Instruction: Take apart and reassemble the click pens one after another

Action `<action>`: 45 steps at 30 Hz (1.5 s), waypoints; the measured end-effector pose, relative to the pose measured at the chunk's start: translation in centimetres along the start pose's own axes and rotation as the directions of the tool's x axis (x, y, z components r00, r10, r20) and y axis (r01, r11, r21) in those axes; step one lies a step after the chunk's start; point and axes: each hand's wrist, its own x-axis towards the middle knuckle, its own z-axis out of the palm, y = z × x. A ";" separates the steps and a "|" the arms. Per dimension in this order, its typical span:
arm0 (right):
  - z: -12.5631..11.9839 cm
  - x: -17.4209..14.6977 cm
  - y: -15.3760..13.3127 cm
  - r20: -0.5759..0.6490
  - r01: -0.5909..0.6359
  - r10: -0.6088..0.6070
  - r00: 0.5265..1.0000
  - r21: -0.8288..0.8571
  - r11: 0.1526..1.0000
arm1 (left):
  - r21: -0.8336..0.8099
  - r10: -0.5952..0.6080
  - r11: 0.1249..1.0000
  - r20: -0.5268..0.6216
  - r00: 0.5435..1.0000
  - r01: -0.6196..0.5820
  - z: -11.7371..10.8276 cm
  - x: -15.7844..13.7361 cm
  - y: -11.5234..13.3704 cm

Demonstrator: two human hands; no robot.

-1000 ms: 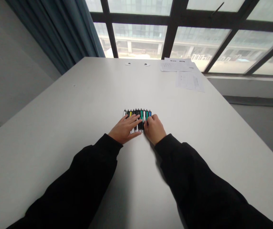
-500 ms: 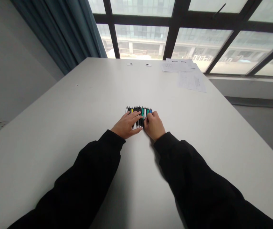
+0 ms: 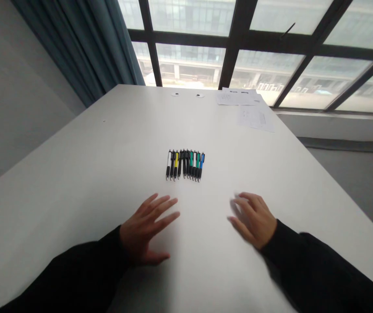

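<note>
Several click pens lie side by side in a row on the white table (image 3: pixel 202 269), tips toward me. At the row's left end is a white pen (image 3: pixel 169 160), with a yellow pen (image 3: pixel 176 161) close by. Black pens (image 3: pixel 184 164) fill the middle. Toward the right come green pens (image 3: pixel 191 159) with a white one between them, and a blue pen (image 3: pixel 201 162) ends the row. My left hand (image 3: pixel 149 228) is in front of the row to the left, fingers spread and holding nothing. My right hand (image 3: pixel 253 217), slightly blurred, is open and empty to the right, apart from the pens.
Sheets of paper (image 3: pixel 254 118) lie at the table's far right corner. Two small oval fittings (image 3: pixel 200 96) are near the far edge. Beyond the table stand a window and a blue curtain (image 3: pixel 85 48); a grey wall is at the left.
Both hands have let go of the pens and drawn back toward me, the left to the left and the right to the right. The whole row now shows.
</note>
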 end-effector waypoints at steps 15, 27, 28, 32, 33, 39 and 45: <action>-1.7 -3.8 0.0 0.347 0.129 -0.067 0.935 -0.161 0.978 | -0.030 -0.111 0.993 0.174 0.978 0.118 1.1 4.2 3.8; -1.6 -3.2 0.1 0.360 0.112 -0.062 0.931 -0.121 0.986 | -0.051 -0.031 0.998 0.259 0.965 0.046 1.2 5.8 3.0; -1.5 -3.2 0.1 0.355 0.107 -0.058 0.933 -0.119 0.987 | -0.045 -0.036 0.998 0.256 0.966 0.049 1.3 5.8 3.0; -1.4 -3.0 -0.2 0.344 0.075 -0.030 0.939 -0.119 0.990 | -0.013 -0.056 0.998 0.250 0.967 0.061 1.6 5.5 3.1; -1.4 -2.9 -0.3 0.345 0.066 -0.021 0.938 -0.121 0.990 | -0.007 -0.061 0.998 0.253 0.966 0.065 1.7 5.5 3.1; -1.4 -2.6 -0.6 0.374 0.053 -0.004 0.927 -0.120 0.991 | 0.006 -0.094 0.995 0.261 0.961 0.095 1.6 5.5 3.3; -1.4 -2.6 -0.8 0.371 0.051 -0.002 0.929 -0.121 0.991 | 0.015 -0.112 0.994 0.309 0.945 0.112 1.6 5.3 3.4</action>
